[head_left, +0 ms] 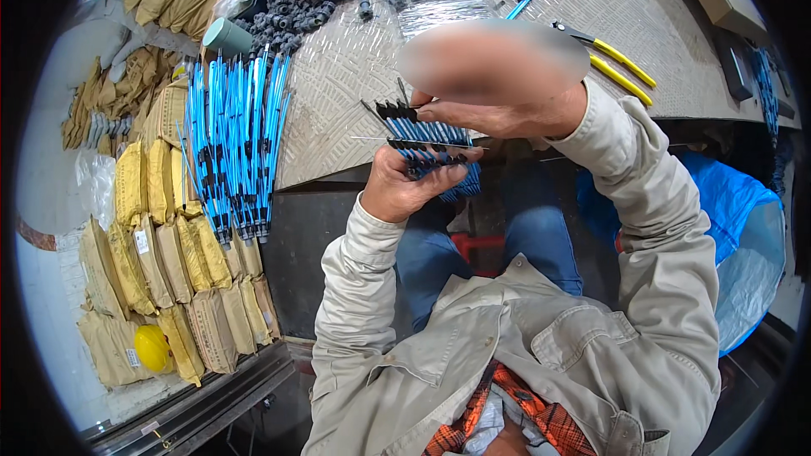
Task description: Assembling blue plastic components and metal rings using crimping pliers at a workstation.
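Observation:
A bundle of thin blue rods with black fittings [429,132] is in my hands, over the near edge of the workbench. My left hand [401,186] is closed around its lower left side, the thumb lying across it. From above right, my right hand [528,114] reaches in with thumb and fingertips pressed at the black ends; a blur covers much of this hand. A thin pale strip [372,138] crosses the bundle and sticks out to the left. More blue rods with black fittings [232,131] lie side by side at the bench's left edge.
Loose black fittings [312,13] are heaped at the back, next to a plastic bag of thin strips [439,13] and a blue-handled tool [525,2]. Yellow-handled pliers [625,63] lie right. A green cup [226,36] stands left. Paper sacks [160,262] and a blue bag [731,211] flank me.

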Action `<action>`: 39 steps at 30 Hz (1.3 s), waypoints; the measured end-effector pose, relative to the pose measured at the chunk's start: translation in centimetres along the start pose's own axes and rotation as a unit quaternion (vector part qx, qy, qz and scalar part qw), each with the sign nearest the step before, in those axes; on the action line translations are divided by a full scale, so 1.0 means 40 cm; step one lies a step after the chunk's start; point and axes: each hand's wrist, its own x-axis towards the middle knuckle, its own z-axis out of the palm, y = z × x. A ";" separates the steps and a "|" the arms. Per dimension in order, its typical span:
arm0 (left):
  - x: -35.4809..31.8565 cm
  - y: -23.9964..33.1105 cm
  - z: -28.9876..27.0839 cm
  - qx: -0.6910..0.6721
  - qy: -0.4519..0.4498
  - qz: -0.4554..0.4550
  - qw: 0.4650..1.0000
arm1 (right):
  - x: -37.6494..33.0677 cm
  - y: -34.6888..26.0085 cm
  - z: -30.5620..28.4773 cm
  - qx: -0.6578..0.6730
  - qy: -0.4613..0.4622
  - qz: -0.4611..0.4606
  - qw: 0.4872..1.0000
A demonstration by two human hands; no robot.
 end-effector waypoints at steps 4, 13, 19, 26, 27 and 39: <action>-0.001 -0.001 -0.005 0.016 -0.006 0.012 1.000 | 0.000 0.005 0.008 0.030 0.015 -0.023 0.999; -0.002 -0.005 0.003 -0.033 0.013 0.017 0.999 | -0.003 -0.015 0.024 -0.006 0.061 0.033 0.998; -0.003 0.000 -0.002 0.018 0.004 0.011 1.000 | -0.012 -0.006 0.018 -0.017 0.050 0.012 0.999; -0.001 -0.003 -0.001 -0.001 0.008 0.012 1.000 | -0.010 -0.015 0.025 -0.052 0.067 0.018 0.996; -0.001 -0.004 0.000 0.002 0.009 0.014 1.000 | -0.009 -0.017 0.026 -0.055 0.073 0.023 0.996; -0.003 -0.007 -0.007 0.053 0.003 -0.002 0.999 | -0.003 -0.010 0.036 -0.043 0.067 0.035 0.996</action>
